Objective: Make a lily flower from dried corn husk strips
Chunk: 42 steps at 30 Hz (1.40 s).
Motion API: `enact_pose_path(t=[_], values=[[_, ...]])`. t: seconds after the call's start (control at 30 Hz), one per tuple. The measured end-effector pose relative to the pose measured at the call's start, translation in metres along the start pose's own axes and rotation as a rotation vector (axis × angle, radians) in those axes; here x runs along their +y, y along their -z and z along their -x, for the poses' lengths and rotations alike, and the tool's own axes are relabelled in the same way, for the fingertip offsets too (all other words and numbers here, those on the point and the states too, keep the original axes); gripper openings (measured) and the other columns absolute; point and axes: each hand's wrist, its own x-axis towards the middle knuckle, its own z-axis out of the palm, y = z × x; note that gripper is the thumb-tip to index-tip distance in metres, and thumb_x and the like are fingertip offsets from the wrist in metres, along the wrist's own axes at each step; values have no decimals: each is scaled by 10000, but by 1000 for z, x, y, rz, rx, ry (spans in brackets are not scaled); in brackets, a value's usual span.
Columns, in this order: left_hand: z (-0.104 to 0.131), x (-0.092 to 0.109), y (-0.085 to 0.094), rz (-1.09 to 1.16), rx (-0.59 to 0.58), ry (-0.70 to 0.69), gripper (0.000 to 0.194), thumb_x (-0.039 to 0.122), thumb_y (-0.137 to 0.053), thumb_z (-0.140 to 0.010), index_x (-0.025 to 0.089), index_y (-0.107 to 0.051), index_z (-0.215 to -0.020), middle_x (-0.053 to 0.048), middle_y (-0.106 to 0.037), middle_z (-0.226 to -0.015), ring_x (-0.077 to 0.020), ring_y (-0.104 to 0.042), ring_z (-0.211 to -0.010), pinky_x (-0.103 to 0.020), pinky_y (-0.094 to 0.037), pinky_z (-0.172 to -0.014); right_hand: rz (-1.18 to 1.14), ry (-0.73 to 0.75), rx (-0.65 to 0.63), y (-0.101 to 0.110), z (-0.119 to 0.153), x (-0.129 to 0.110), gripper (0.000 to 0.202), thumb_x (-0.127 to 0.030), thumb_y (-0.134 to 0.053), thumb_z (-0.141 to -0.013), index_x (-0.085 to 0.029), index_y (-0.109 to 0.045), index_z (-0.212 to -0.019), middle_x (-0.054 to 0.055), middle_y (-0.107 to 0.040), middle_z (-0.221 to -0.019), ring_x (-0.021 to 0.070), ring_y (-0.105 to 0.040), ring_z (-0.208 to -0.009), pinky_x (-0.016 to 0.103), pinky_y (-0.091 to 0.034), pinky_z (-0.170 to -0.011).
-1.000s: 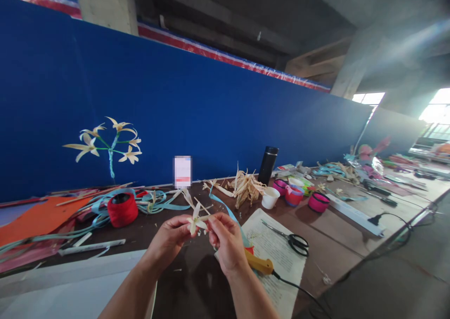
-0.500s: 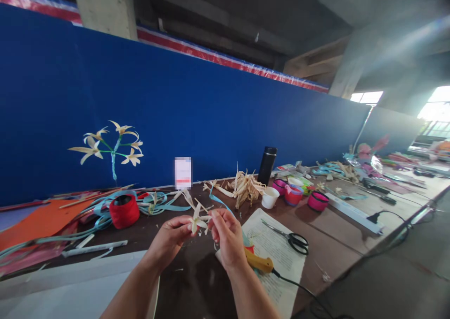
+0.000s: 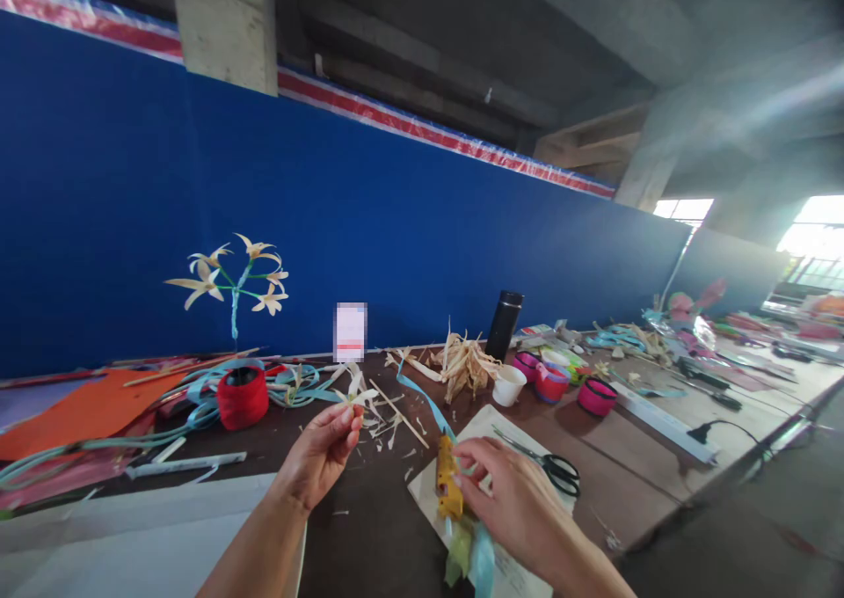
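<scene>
My left hand (image 3: 324, 450) is closed in a pinch on a pale flower (image 3: 358, 397) with narrow petals, held up above the dark tabletop. My right hand (image 3: 505, 492) is at a yellow glue gun (image 3: 449, 479), its fingers curled over the handle side, which the hand hides. The glue gun's tip points away from me, and it lies over a printed sheet of paper (image 3: 422, 495). Beyond my left hand, a thin stick (image 3: 402, 415) and pale scraps lie on the table. Black-handled scissors (image 3: 559, 473) rest on the paper past my right hand.
A flower stem with several blooms (image 3: 236, 303) stands at the left, behind a red roll (image 3: 243, 400). Dried husks (image 3: 465, 365), a white cup (image 3: 507, 385), a black bottle (image 3: 505, 325) and a power strip (image 3: 669, 424) line the back and right. A white board (image 3: 151, 536) lies front left.
My right hand has let go of the flower and moved right and down to the glue gun. The thin stick now lies on the table. My left hand still holds the flower.
</scene>
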Motion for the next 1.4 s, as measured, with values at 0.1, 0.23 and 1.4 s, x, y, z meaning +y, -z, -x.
enact_pose_path(t=[0.1,0.23,1.4], values=[[-1,0,2,75,2,-13,145,16,-666,-681,93,-661,-804,-33,-685,-701,-68,-640,-548,-115,-550,-511,255,-13,-95,-5,11,28,389,-184,-523,-702,-291,-582,-1071,43,-604,-1033,238,-545,-975,326,-370,-812],[-3,0,4,157,9,-22,173,-8,-610,-717,104,-644,-845,-38,-697,-745,-74,-657,-572,-122,-557,-529,414,-62,-167,-18,20,53,530,-81,-467,-625,-267,-552,-1113,67,-599,-1041,262,-531,-991,357,-348,-830],[4,-8,-17,-49,-74,113,155,149,-712,-686,80,-671,-819,-31,-637,-675,-48,-591,-525,-110,-526,-519,-447,-8,274,-48,16,-25,381,-499,-565,-752,-166,-629,-925,61,-673,-724,186,-623,-621,218,-505,-585]])
